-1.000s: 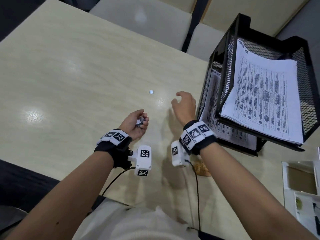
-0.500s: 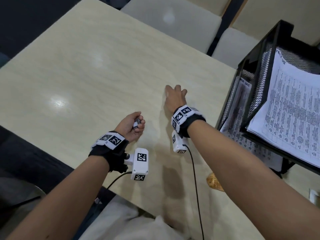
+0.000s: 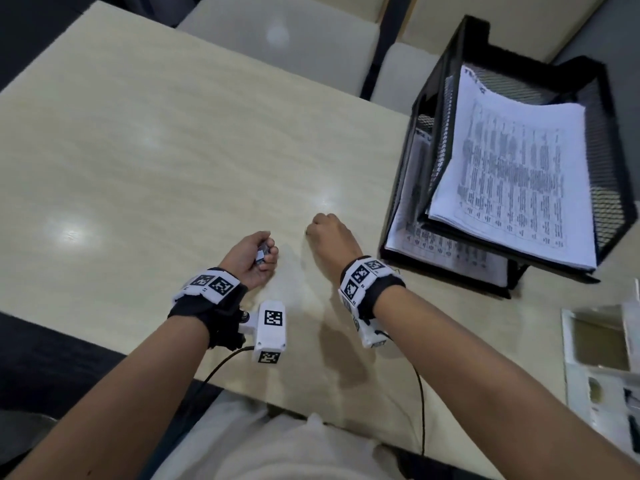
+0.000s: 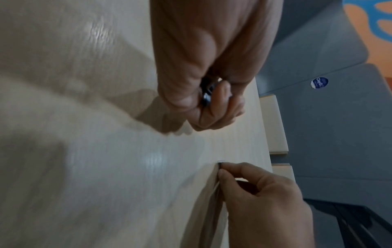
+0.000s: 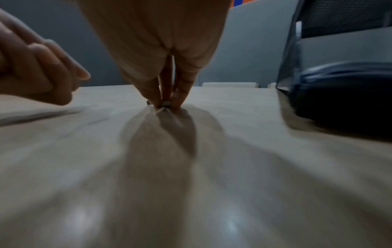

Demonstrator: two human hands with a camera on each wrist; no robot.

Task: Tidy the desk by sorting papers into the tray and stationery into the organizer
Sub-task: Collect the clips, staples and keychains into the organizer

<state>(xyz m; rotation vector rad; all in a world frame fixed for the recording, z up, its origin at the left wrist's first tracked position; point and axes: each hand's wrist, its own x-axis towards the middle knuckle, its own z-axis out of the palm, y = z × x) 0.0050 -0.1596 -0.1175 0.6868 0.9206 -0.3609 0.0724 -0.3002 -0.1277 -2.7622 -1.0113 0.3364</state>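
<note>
My left hand (image 3: 265, 252) hovers just above the desk, fingers curled round a small grey metal item (image 3: 262, 254); it shows dark and shiny between thumb and fingers in the left wrist view (image 4: 206, 95). My right hand (image 3: 313, 232) is fingertips-down on the desk. Thumb and fingers pinch a tiny silver piece (image 5: 165, 106) that still touches the surface. The head view hides that piece under the hand. The black mesh two-tier tray (image 3: 450, 133) stands at the right, with printed papers (image 3: 512, 174) in its top tier and more below (image 3: 433, 244).
A white organizer (image 3: 595, 341) with compartments lies at the right edge, near the front. Pale chairs (image 3: 284, 39) stand behind the desk's far edge. The beige desk top (image 3: 156, 150) stretches left of the hands.
My right hand reached to the tiny silver piece lying on the desk and closed its fingertips on it. The left hand kept its hold and barely moved.
</note>
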